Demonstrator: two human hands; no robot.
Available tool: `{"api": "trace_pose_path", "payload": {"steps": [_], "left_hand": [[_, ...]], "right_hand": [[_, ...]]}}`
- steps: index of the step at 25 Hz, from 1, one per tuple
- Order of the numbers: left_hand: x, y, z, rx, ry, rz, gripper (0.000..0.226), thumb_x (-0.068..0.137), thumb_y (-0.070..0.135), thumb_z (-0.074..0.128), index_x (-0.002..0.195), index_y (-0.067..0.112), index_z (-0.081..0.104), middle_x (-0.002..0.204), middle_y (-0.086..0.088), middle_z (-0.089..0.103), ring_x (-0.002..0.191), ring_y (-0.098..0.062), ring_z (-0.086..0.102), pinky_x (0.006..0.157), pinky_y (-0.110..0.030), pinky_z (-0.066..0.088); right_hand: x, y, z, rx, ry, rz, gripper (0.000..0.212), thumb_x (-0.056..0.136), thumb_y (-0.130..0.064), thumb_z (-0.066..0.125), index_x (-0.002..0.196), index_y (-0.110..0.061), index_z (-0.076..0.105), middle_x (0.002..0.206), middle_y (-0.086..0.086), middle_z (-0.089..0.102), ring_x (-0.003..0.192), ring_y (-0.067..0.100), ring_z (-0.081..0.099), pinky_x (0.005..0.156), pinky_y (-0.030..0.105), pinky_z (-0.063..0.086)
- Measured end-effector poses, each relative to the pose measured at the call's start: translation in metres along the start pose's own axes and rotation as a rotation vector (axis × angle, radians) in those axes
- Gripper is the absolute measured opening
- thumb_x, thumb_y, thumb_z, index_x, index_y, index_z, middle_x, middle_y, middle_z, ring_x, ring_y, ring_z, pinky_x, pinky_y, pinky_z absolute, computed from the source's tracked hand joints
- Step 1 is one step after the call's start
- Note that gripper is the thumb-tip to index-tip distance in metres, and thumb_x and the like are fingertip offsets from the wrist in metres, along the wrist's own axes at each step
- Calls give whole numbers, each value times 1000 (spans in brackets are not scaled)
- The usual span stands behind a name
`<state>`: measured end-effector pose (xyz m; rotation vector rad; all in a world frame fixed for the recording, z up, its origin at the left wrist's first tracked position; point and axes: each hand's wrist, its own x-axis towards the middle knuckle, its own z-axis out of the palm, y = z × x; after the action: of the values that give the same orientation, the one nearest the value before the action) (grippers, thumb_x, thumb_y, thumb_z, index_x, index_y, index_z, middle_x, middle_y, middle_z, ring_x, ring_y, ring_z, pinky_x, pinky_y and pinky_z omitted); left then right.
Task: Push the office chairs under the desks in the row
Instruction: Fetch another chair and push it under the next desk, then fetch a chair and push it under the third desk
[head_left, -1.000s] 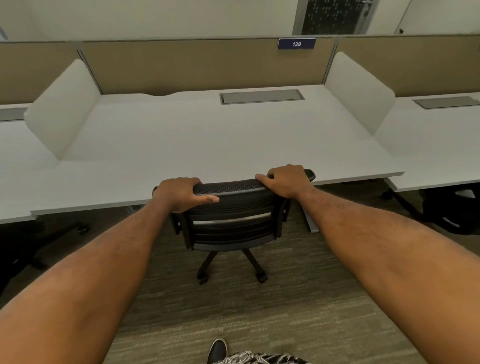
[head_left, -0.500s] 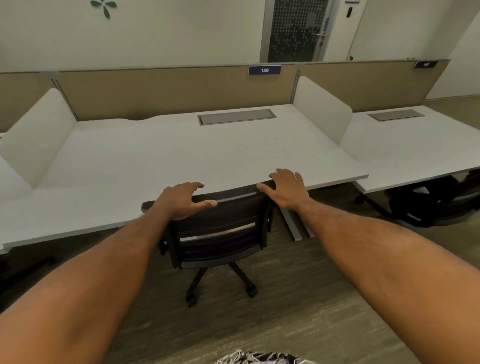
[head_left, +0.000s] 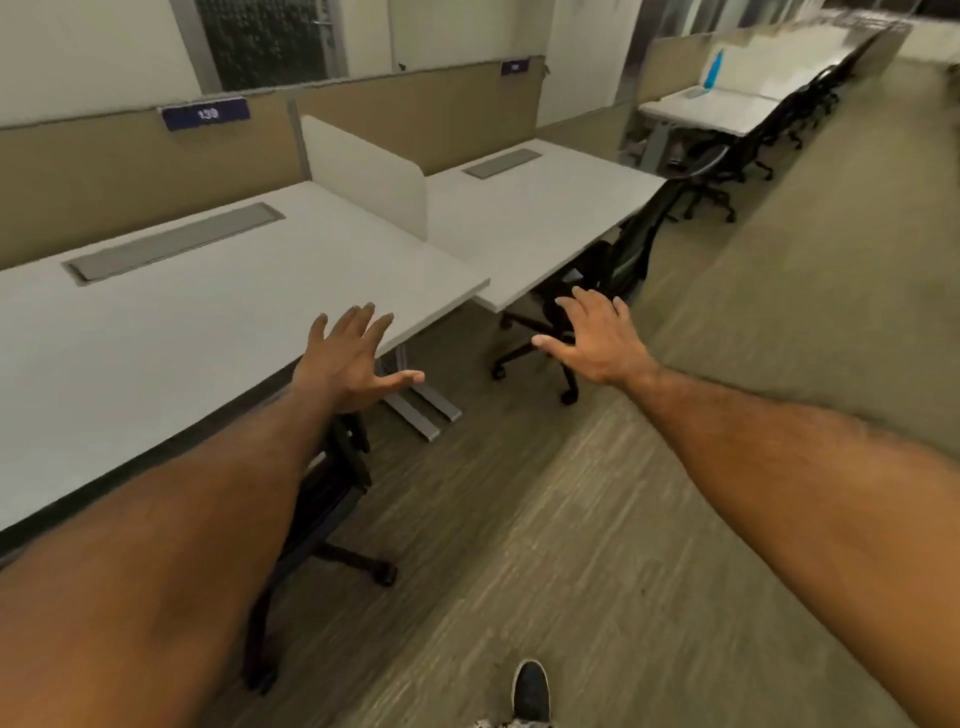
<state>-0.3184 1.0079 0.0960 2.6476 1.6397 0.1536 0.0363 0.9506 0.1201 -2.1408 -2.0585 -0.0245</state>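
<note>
Your left grip (head_left: 353, 364) is released, fingers spread, hovering over the edge of the near white table (head_left: 171, 332). Below your left forearm, the black office chair (head_left: 322, 499) sits mostly tucked under that table, its wheeled base showing on the floor. Your right grip (head_left: 592, 338) is also released and empty, held in the air in front of the next chair (head_left: 618, 260), which sits at the neighbouring table (head_left: 530, 218) with its base out on the floor.

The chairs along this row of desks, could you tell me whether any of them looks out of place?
Yes. The chair at the next desk stands turned at an angle beside the desk's outer corner, its wheeled base out on the floor. The nearer chair sits tucked against its desk. Both hands are open and free.
</note>
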Motion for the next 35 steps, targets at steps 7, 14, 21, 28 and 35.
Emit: {"api": "trace_pose_path", "payload": {"steps": [7,14,21,28,35], "left_hand": [[93,170,35,23,-40,233,125,64,105,5,163,28,13,171,-6,12,157,-26,9,125,-57,5],[171,341,58,-16,-32,366,120,70,103,14,163,27,12,171,-7,10,157,-26,7,124,-55,1],[237,459,76,66,-11,452,116,74,99,12,163,25,11,171,-8,9,157,-26,4,124,-54,-1],[359,544,119,79,-44,391,113,76,95,15,163,23,9,171,-10,6,157,-26,2,125,-55,-1],[513,645,121,12,-21,302,113,78,96,18,163,23,12,171,-8,11,157,-25,6,125,-53,2]], "right_hand": [[-63,170,-5,1,-54,205,89,92,-77,40,157,-17,33,166,12,25,154,30,19,124,55,8],[-91,317,-36,18,-85,322,86,95,-74,42,159,-18,29,168,12,23,155,29,18,125,53,8],[-79,412,-41,99,-120,368,84,97,-71,40,160,-18,25,169,11,20,156,30,17,125,53,11],[-4,545,-29,32,-189,258,84,97,-71,39,161,-19,22,169,10,19,156,27,15,126,49,9],[101,691,-52,27,-204,224,84,97,-70,42,160,-18,26,168,10,22,156,26,17,125,48,11]]}}
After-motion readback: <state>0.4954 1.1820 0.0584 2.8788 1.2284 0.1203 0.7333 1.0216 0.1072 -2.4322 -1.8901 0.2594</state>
